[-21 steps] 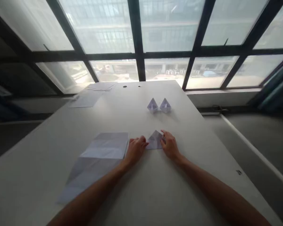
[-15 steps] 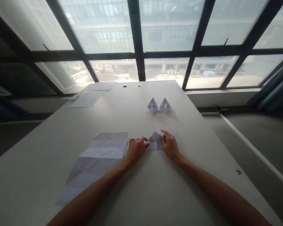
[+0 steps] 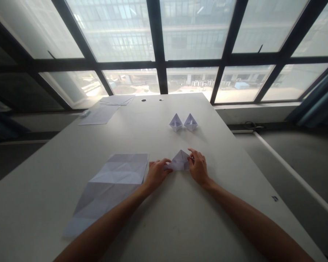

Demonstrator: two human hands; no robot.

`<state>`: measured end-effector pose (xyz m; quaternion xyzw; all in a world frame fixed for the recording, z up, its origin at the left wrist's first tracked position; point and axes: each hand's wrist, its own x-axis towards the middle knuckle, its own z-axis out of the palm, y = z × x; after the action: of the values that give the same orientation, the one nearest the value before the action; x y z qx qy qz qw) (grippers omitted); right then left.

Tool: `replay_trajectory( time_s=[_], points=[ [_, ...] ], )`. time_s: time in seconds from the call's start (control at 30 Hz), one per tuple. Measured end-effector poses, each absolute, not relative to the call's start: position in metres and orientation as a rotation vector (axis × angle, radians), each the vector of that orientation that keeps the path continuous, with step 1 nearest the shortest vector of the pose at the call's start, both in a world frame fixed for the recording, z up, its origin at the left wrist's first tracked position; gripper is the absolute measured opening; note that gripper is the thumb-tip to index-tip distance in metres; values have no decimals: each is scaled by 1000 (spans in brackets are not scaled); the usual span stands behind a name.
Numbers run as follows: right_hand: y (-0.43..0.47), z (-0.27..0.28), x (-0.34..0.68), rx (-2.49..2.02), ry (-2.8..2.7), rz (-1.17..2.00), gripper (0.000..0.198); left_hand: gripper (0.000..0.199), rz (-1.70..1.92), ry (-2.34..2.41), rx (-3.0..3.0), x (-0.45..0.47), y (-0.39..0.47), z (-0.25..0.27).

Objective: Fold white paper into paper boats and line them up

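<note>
A small piece of folded white paper (image 3: pixel 179 162) with a pointed top is held between my two hands, low over the table. My left hand (image 3: pixel 157 171) pinches its left corner. At its right edge, my right hand (image 3: pixel 199 165) grips the paper between thumb and fingers. Two finished-looking paper boats (image 3: pixel 176 123) stand side by side farther back, their peaks upright. Beside my left forearm lies a large creased sheet of paper (image 3: pixel 112 182), partly covered by that arm.
The white table (image 3: pixel 158 218) runs back to a wall of windows. More paper sheets (image 3: pixel 101 114) lie at its far left, with a small pale object (image 3: pixel 84 113) on them. Two dark round holes (image 3: pixel 143 100) show near the far edge. A white pipe (image 3: pixel 292 173) runs along the floor at right.
The folded paper has tipped up, and its left end now sticks out as a narrow point in my left fingers. My right hand has shifted slightly upward.
</note>
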<state>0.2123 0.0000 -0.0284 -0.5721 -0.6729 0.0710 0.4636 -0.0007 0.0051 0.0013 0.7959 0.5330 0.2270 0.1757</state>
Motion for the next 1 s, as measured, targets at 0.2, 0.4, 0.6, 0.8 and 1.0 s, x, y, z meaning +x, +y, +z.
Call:
replay_trajectory(
  time_s=[0.2,0.4,0.6,0.8,1.0],
  points=[
    [0,-29,212,-1406,-1657,187,38,19,569,1633,2313,0,4,-1],
    [2,-30,212,-1417,-1653,231,39,27,612,1719,2315,-5,8,-10],
    [2,-31,212,-1358,-1565,372,38,35,737,1722,2245,-11,17,-21],
    [1,-30,212,-1301,-1504,395,36,30,1003,1447,1819,-13,23,-19],
    [1,-28,212,-1268,-1500,419,35,29,1156,1225,1589,-9,24,-15]
  ],
)
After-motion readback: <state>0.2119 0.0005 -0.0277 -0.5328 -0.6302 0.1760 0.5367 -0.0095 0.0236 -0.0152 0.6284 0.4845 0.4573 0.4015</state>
